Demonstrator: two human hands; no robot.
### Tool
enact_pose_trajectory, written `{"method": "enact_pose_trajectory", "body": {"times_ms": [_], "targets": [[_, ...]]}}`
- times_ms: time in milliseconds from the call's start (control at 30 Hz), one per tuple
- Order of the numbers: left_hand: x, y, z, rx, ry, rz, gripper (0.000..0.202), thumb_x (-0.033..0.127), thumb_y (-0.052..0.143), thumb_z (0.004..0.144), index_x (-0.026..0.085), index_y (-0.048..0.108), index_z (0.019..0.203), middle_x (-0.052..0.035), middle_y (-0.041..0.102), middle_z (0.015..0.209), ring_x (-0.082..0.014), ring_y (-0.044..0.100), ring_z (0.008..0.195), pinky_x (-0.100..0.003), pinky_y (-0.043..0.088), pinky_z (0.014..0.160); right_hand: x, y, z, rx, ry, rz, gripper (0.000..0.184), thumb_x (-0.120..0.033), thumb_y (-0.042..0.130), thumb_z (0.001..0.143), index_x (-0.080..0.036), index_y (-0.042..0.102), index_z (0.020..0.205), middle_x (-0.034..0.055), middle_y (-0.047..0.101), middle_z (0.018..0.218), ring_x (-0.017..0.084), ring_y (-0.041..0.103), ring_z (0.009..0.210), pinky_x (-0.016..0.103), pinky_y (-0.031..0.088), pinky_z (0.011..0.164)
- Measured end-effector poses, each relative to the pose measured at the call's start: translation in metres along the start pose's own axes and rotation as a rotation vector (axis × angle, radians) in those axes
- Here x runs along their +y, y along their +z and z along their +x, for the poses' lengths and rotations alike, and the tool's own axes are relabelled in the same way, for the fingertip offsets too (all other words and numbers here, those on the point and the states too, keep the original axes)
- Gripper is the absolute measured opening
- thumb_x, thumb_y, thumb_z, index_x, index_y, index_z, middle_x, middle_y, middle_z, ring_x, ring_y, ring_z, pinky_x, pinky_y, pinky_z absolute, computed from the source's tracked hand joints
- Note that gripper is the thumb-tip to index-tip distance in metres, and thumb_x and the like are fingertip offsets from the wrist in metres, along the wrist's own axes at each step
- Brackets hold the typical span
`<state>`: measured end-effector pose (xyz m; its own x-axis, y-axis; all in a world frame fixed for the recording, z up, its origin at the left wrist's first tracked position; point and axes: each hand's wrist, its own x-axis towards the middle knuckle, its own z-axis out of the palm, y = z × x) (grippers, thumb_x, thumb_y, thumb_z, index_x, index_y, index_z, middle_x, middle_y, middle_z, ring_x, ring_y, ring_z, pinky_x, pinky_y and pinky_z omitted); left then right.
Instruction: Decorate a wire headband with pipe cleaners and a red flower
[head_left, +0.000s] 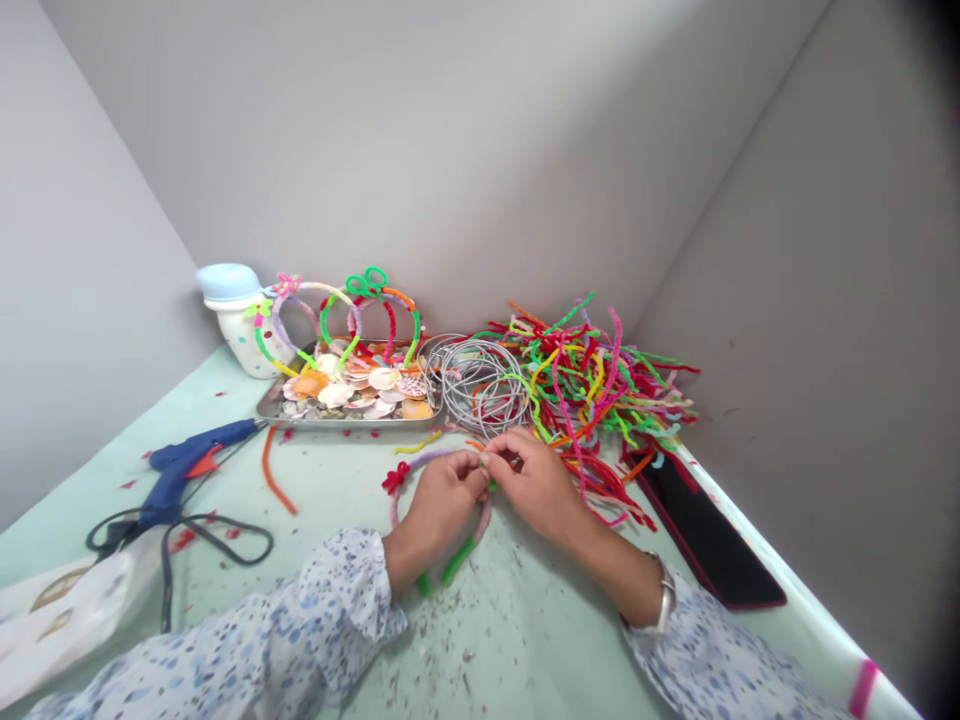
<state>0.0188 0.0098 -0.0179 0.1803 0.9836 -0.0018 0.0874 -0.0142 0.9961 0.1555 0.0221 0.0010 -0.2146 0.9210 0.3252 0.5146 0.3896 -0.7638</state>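
Note:
My left hand (442, 497) and my right hand (534, 482) meet at the table's middle, fingers pinched together on a headband (459, 562) wrapped in lilac, pink and green pipe cleaner. A small red flower (394, 478) sits on the band's left end. The pinch point is partly hidden by my fingers. Both wrists come out of blue-speckled sleeves, and a metal bracelet (664, 594) rings the right one.
A pile of coloured pipe cleaners (600, 390) and bare wire headbands (480, 385) lie behind my hands. A metal tray (277, 411) holds shells and finished headbands (352, 315). A blue glue gun (184, 470), scissors (217, 535), a white jar (244, 330) and a dark phone (705, 535) surround them.

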Motion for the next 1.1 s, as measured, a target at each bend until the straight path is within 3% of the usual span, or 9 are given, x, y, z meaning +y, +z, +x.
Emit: {"method": "enact_pose_trajectory", "body": {"times_ms": [233, 467, 700, 933, 1100], "targets": [[-0.001, 0.001, -0.003, -0.04, 0.01, 0.083, 0.012, 0.018, 0.047, 0.075, 0.017, 0.056, 0.067, 0.0039, 0.05, 0.05, -0.0094, 0.039, 0.041, -0.022, 0.027, 0.043, -0.006, -0.008, 0.003, -0.14, -0.07, -0.156, 0.014, -0.017, 0.054, 0.082, -0.018, 0.061, 0.071, 0.0017, 0.058, 0.077, 0.015, 0.053, 0.074, 0.028, 0.039, 0.067], [0.006, -0.003, 0.002, 0.02, -0.072, -0.031, 0.016, 0.025, 0.055, 0.076, 0.015, 0.057, 0.064, 0.0016, 0.053, 0.055, -0.0096, 0.043, 0.048, -0.023, 0.032, 0.051, 0.007, -0.003, 0.002, -0.067, 0.195, 0.206, 0.017, -0.03, 0.049, 0.085, -0.018, 0.061, 0.08, -0.0013, 0.059, 0.069, 0.013, 0.052, 0.059, 0.025, 0.041, 0.057], [0.01, -0.002, 0.001, 0.04, -0.118, -0.128, 0.013, 0.023, 0.06, 0.073, 0.014, 0.06, 0.065, 0.0011, 0.055, 0.055, -0.0096, 0.044, 0.051, -0.023, 0.033, 0.053, 0.003, 0.0, 0.0, -0.035, 0.157, 0.128, 0.018, -0.029, 0.052, 0.083, -0.018, 0.061, 0.074, -0.001, 0.058, 0.064, 0.013, 0.052, 0.058, 0.025, 0.04, 0.054], [0.012, -0.003, 0.003, 0.043, -0.145, -0.287, 0.021, 0.033, 0.061, 0.076, 0.013, 0.064, 0.074, -0.0041, 0.064, 0.066, -0.0125, 0.056, 0.059, -0.024, 0.041, 0.06, 0.013, 0.003, 0.0, 0.016, 0.294, 0.447, 0.025, -0.042, 0.051, 0.084, -0.019, 0.059, 0.089, 0.0, 0.061, 0.075, 0.013, 0.058, 0.056, 0.025, 0.047, 0.049], [0.015, -0.002, 0.003, 0.097, -0.188, -0.46, 0.02, 0.033, 0.06, 0.077, 0.013, 0.064, 0.076, -0.0055, 0.068, 0.073, -0.0149, 0.062, 0.067, -0.027, 0.046, 0.067, 0.015, 0.005, -0.005, -0.002, 0.281, 0.508, 0.024, -0.04, 0.054, 0.082, -0.019, 0.055, 0.091, 0.0016, 0.06, 0.077, 0.016, 0.061, 0.066, 0.024, 0.049, 0.051]]}}
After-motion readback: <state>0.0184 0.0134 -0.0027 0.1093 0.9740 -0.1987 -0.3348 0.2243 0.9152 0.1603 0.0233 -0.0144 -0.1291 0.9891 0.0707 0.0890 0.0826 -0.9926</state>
